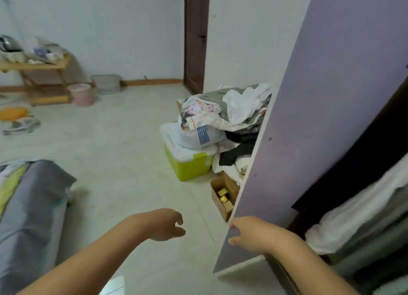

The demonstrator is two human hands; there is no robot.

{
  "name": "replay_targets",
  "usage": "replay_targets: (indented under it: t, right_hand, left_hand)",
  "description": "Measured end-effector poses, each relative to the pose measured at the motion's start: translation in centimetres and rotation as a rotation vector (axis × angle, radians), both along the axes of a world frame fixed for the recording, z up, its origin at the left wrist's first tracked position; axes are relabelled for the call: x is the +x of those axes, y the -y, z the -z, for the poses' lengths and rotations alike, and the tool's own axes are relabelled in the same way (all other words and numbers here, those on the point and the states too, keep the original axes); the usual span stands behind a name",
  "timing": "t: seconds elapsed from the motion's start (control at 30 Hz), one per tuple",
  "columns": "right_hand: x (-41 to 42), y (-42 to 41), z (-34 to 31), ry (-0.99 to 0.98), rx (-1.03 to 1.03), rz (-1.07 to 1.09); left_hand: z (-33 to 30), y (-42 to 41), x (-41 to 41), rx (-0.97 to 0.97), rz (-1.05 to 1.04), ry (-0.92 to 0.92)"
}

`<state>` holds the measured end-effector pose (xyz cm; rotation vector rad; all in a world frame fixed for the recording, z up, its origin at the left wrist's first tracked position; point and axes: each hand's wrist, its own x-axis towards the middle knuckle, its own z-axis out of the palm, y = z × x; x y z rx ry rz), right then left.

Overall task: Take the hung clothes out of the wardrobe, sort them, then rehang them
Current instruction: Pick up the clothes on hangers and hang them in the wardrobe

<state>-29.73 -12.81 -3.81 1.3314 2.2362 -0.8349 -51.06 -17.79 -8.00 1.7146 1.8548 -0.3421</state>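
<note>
At wardrobe door point(320, 118) edge, right hand point(249, 235) gripping, no legible writing

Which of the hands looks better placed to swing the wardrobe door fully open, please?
The right hand, probably: its fingers already curl round the edge of the purple wardrobe door, while the left hand hangs over the floor, holding nothing.

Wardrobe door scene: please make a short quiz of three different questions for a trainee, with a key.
1. True or false: the right hand holds the edge of the lilac wardrobe door.
2. What does the left hand hold? A) a hanger B) nothing C) a shirt
3. Fill in: the heap of clothes lies partly on a ____ storage box.

Key: 1 true; 2 B; 3 green.
</note>
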Motion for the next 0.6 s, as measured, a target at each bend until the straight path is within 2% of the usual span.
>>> replay_targets:
  t: [0.3, 0.6]
  right_hand:
    - [-14.5, 6.3, 0.9, 0.013, 0.022, -0.466]
    - [-31.1, 14.7, 1.6, -0.005, 0.076, -0.754]
  left_hand:
    - [1.4, 15.7, -11.4, -0.067, -0.506, -0.031]
    - [-0.2, 29.5, -22.4, -0.103, -0.737, 0.052]
